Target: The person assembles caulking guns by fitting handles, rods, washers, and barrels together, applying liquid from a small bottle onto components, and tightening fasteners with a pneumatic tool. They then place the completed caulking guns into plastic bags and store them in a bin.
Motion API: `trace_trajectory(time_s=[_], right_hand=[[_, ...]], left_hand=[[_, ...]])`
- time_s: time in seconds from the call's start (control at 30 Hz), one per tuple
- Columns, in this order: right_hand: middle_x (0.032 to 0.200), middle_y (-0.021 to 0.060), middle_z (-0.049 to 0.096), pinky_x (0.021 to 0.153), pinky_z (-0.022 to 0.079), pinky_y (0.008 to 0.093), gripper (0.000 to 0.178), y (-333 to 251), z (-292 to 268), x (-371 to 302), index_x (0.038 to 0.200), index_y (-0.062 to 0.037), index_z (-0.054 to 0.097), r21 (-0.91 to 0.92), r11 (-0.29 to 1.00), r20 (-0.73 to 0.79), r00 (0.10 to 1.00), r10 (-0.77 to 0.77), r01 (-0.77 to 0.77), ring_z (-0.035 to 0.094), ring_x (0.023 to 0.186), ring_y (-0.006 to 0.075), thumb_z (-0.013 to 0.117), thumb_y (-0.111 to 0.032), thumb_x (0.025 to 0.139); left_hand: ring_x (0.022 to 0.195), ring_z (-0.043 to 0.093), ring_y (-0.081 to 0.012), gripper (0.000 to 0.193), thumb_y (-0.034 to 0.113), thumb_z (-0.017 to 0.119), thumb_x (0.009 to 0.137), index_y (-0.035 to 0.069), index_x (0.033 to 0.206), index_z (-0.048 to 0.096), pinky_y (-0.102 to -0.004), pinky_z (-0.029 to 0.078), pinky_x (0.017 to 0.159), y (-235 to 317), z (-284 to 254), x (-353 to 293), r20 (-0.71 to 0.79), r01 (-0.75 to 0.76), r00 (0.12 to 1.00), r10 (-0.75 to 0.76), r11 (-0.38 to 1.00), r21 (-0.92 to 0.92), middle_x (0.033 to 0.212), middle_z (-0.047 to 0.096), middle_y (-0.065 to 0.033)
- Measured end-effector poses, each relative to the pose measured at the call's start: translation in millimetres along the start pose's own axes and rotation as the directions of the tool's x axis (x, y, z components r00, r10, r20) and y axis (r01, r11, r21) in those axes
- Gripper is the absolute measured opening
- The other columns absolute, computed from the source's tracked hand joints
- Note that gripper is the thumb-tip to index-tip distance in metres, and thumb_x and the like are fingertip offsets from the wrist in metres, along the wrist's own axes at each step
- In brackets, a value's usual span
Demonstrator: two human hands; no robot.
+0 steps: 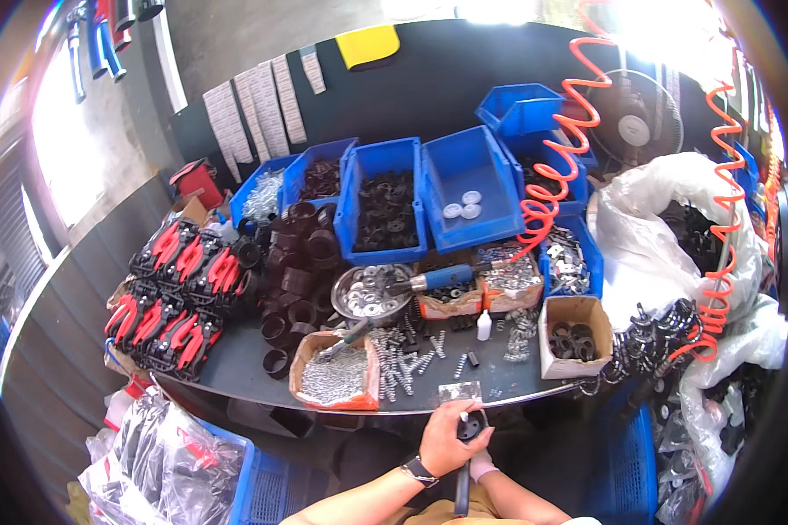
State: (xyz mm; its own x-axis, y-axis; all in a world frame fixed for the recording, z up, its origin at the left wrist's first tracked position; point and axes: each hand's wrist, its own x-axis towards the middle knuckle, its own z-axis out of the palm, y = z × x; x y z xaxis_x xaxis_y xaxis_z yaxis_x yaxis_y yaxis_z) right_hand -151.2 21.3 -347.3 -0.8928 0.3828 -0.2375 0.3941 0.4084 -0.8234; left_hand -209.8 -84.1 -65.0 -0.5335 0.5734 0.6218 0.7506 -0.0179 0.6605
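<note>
My left hand, watch on the wrist, is clenched around a black round part just below the near edge of the desk. My right hand sits under it, mostly hidden; it seems wrapped on a dark tool handle that runs down toward 6 o'clock, but I cannot tell its grip for sure.

At 12 o'clock from my hands, on the desk edge: loose springs and small screws. At 11 o'clock, a torn cardboard box of silvery small parts. At 1 o'clock, a small carton of black rings. A white dropper bottle stands between them.

Further out: metal bowl of washers, with a blue-handled air tool just beside it, its orange coiled hose climbing to 1 o'clock. At 10 o'clock, stacked black cylinders, then red-and-black pliers in rows.

Far side: row of blue bins. A fan at 2 o'clock, behind clear bags.
</note>
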Motion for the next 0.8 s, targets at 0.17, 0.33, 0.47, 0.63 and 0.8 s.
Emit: trace_trajectory(time_s=[0.17, 0.33, 0.47, 0.63, 0.8], right_hand=[[0.108, 0.0246, 0.067, 0.091, 0.05, 0.0479, 0.045, -86.2, -122.6, -44.4, 0.118, -0.004, 0.062, -0.501, 0.849, 0.244, 0.968, -0.048, 0.168, 0.064, 0.106, 0.0409, 0.054, -0.04, 0.092], [0.076, 0.0216, 0.065, 0.072, 0.054, 0.0491, 0.021, -296.4, -284.0, -60.0, 0.083, -0.0022, 0.061, -0.679, 0.654, -0.113, 0.832, -0.543, 0.334, 0.067, 0.077, 0.0389, 0.058, -0.022, 0.088], [0.102, 0.0198, 0.071, 0.08, 0.056, 0.0419, 0.02, -302.5, -342.2, 85.6, 0.088, -0.004, 0.074, -0.856, 0.513, -0.279, 0.894, -0.352, -0.066, 0.071, 0.094, 0.0307, 0.065, -0.021, 0.082], [0.113, 0.0225, 0.068, 0.095, 0.051, 0.0434, 0.036, -278.2, -335.3, 138.4, 0.109, -0.002, 0.071, -0.824, 0.555, -0.209, 0.972, -0.107, -0.116, 0.066, 0.108, 0.0332, 0.058, -0.026, 0.084], [0.109, 0.0229, 0.069, 0.092, 0.052, 0.0453, 0.03, -296.4, -341.7, 121.1, 0.106, -0.0034, 0.07, -0.809, 0.588, -0.139, 0.976, -0.169, -0.013, 0.066, 0.107, 0.0345, 0.063, -0.017, 0.08]], left_hand=[[0.113, 0.056, -0.0329, 0.064, 0.018, 0.085, 0.071, 0.005, 0.125, 0.053, -0.0434, 0.041, 0.103, -2.5, -30.4, 4.6, 0.111, 0.01, 0.994, 0.022, 0.962, -0.274, 0.121, 0.059, -0.0141], [0.098, 0.058, -0.0334, 0.018, 0.004, 0.064, 0.087, 0.003, 0.105, 0.064, -0.0416, 0.047, 0.085, -27.7, -84.8, 230.8, -0.142, -0.474, 0.85, 0.508, 0.854, 0.215, 0.102, 0.06, -0.0146], [0.103, 0.063, -0.0316, 0.036, 0.027, 0.063, 0.092, 0.003, 0.118, 0.064, -0.039, 0.051, 0.085, -83.0, -23.0, 391.5, 0.188, -0.076, 0.981, 0.046, 0.985, 0.157, 0.11, 0.066, -0.0184], [0.139, 0.03, -0.0489, 0.059, 0.057, 0.045, 0.095, 0.03, 0.147, 0.041, -0.0589, 0.027, 0.113, -177.2, 75.8, 439.3, 0.25, 0.052, 0.951, -0.183, 0.889, 0.455, 0.154, 0.03, -0.0231], [0.142, 0.029, -0.0453, 0.06, 0.057, 0.046, 0.095, 0.033, 0.149, 0.038, -0.0659, 0.023, 0.112, -256.5, 100.8, 464.2, 0.304, -0.018, 0.93, -0.207, 0.8, 0.6, 0.158, 0.025, -0.0155]])
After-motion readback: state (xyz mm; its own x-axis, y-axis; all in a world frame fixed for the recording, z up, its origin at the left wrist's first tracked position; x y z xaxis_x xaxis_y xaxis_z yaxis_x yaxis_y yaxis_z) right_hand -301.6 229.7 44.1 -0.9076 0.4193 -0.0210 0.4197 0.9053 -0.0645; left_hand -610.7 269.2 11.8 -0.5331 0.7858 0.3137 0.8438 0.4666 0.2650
